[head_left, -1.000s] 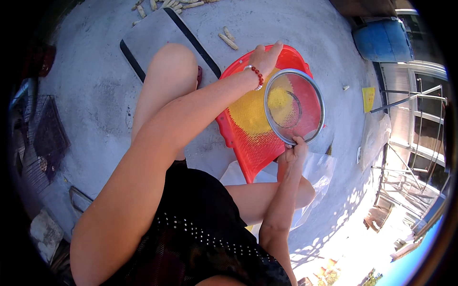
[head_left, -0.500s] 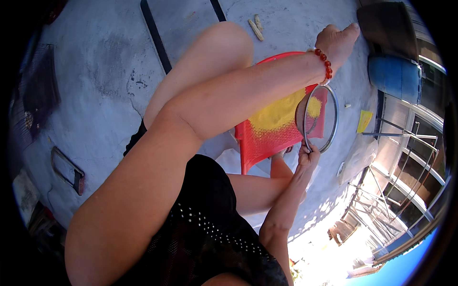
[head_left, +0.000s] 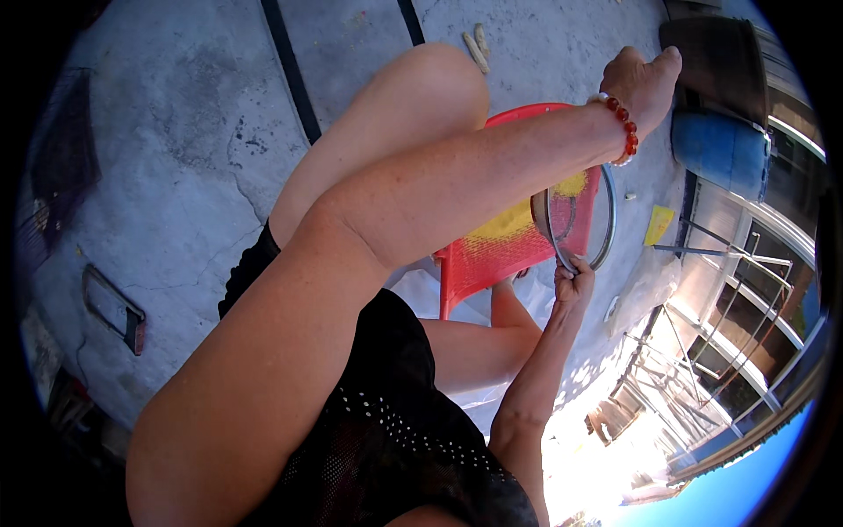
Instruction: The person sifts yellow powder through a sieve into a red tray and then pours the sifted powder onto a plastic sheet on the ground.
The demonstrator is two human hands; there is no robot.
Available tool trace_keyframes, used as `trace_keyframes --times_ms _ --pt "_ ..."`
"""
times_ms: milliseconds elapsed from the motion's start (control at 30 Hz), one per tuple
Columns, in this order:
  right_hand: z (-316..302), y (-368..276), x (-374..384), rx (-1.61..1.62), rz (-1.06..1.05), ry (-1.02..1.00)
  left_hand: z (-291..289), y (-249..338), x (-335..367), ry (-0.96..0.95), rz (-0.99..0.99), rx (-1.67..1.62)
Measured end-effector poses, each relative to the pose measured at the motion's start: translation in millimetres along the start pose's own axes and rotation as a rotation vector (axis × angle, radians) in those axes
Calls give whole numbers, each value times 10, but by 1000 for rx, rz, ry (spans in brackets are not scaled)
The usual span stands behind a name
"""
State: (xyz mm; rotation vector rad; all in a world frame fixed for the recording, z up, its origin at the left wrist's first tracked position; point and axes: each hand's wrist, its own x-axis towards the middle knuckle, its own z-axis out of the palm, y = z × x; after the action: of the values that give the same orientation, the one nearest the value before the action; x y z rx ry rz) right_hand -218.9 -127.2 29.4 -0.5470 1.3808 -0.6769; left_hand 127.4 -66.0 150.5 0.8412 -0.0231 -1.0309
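In the head view, the right hand (head_left: 575,279) has its fingers curled round the lower rim of a round sieve (head_left: 562,218), tipped on edge by a red basket (head_left: 479,270) of yellow grain (head_left: 502,228). The left hand (head_left: 641,86) reaches beyond (red beads (head_left: 627,126) at its wrist), its spread and any hold impossible to make out.

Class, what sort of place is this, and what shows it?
Probably a paved outdoor yard beside a building: blue sky shows at the lower right, windows run along the right, and the grey ground looks like concrete.
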Motion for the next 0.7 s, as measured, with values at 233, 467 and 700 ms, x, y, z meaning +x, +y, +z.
trace_keyframes --times_ms 233,467,700 --pt "-63 2 -28 -68 32 -20 4 -29 71 6 26 -9" --pt "113 137 -87 -64 27 10 -14 -95 159 24 112 10" --pt "-102 113 22 -27 53 -19 -5 -93 131 27 99 69"
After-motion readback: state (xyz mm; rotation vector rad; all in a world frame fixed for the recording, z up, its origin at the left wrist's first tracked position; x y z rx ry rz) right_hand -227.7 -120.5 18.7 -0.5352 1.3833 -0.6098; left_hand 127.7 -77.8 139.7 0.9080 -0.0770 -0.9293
